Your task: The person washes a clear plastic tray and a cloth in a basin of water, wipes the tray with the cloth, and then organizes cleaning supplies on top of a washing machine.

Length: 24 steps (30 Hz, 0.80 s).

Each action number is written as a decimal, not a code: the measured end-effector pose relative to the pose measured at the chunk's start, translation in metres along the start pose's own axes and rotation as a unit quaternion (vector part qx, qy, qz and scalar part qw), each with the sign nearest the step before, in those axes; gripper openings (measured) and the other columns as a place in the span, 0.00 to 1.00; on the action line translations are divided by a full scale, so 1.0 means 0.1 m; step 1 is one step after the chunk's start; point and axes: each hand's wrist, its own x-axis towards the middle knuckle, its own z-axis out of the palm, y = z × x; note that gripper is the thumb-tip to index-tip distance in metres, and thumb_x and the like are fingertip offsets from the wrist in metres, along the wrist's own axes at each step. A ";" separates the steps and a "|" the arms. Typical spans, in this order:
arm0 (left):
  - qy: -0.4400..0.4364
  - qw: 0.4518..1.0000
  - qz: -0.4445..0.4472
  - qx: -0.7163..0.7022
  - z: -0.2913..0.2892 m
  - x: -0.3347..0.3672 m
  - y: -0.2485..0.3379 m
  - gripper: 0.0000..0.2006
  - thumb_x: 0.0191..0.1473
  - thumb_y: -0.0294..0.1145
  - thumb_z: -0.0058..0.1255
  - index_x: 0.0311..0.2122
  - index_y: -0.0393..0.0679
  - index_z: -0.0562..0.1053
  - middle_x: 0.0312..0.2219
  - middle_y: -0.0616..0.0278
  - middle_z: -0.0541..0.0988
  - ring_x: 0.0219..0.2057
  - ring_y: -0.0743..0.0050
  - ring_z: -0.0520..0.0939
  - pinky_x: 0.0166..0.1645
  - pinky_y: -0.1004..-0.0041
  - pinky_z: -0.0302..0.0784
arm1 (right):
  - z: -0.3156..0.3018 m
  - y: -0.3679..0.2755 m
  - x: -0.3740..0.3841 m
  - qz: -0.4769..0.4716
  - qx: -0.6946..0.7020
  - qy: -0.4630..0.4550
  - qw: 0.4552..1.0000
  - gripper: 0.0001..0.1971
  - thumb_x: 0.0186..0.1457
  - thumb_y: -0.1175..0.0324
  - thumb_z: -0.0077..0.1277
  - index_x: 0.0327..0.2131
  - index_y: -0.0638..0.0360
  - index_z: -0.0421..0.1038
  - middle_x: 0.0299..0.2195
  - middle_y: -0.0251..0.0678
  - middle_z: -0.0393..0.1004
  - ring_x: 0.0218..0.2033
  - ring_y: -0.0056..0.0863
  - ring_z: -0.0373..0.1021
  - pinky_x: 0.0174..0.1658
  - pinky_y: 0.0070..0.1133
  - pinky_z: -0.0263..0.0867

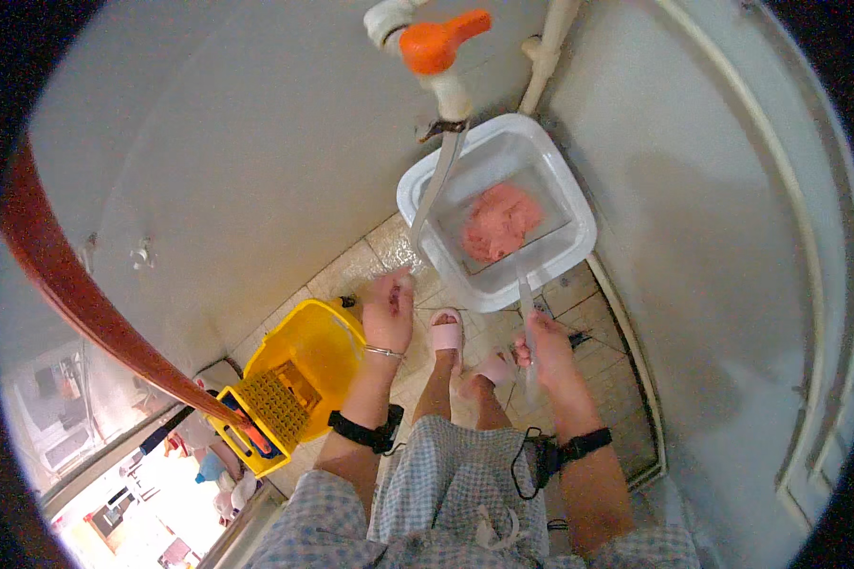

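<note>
My right hand (pixel 547 349) is closed around a pale, translucent hose (pixel 527 296), whose upper end reaches the near rim of a white plastic basin (pixel 419 194). Inside the basin a crumpled pink cloth (pixel 503 220) lies in what looks like water. My left hand (pixel 389 302) hangs in the air left of the basin, above the tiled floor; its fingers are smeared by motion, so I cannot tell whether they hold anything. A grey hose (pixel 436 185) runs down from a tap with an orange handle (pixel 434 47) and passes over the basin's left edge.
A yellow mop bucket (pixel 327 351) with a wringer (pixel 273 408) stands left of my feet. A long reddish-brown handle (pixel 95 318) slants down to it. Grey walls close in left and right, with a pale pipe (pixel 552 47) in the corner. The floor tiles (pixel 375 248) look wet.
</note>
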 end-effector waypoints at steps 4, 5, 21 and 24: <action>0.185 0.947 0.258 0.051 -0.53 0.56 1.27 0.19 0.43 0.28 0.49 0.44 0.41 0.65 0.44 0.49 0.66 0.44 0.55 0.67 0.47 0.67 0.64 | 0.09 -0.19 -0.15 0.050 0.077 -0.013 0.996 0.10 0.55 0.58 0.38 0.33 0.53 0.58 0.16 0.32 0.62 0.12 0.20 0.56 0.14 0.17 0.54; 0.207 0.926 0.307 0.072 -0.59 0.68 1.58 0.20 0.42 0.28 0.49 0.45 0.42 0.65 0.45 0.49 0.64 0.46 0.53 0.66 0.48 0.66 0.62 | 0.05 -0.20 -0.14 0.047 0.083 0.004 0.995 0.10 0.55 0.59 0.38 0.33 0.53 0.59 0.17 0.32 0.62 0.13 0.20 0.56 0.14 0.17 0.54; 0.188 0.906 0.366 0.099 -0.45 1.16 2.68 0.09 0.49 0.32 0.41 0.31 0.39 0.70 0.27 0.51 0.69 0.30 0.55 0.70 0.36 0.65 0.65 | -0.08 -0.19 -0.20 0.012 0.145 0.031 0.989 0.09 0.54 0.61 0.39 0.33 0.55 0.63 0.19 0.31 0.66 0.16 0.21 0.60 0.17 0.18 0.57; 0.137 0.922 0.351 -0.088 -0.44 1.18 2.60 0.12 0.52 0.33 0.39 0.24 0.37 0.70 0.22 0.55 0.68 0.27 0.64 0.70 0.32 0.70 0.64 | -0.07 -0.23 -0.15 0.016 0.145 0.038 0.989 0.10 0.54 0.61 0.39 0.33 0.56 0.63 0.19 0.31 0.66 0.17 0.21 0.61 0.18 0.18 0.58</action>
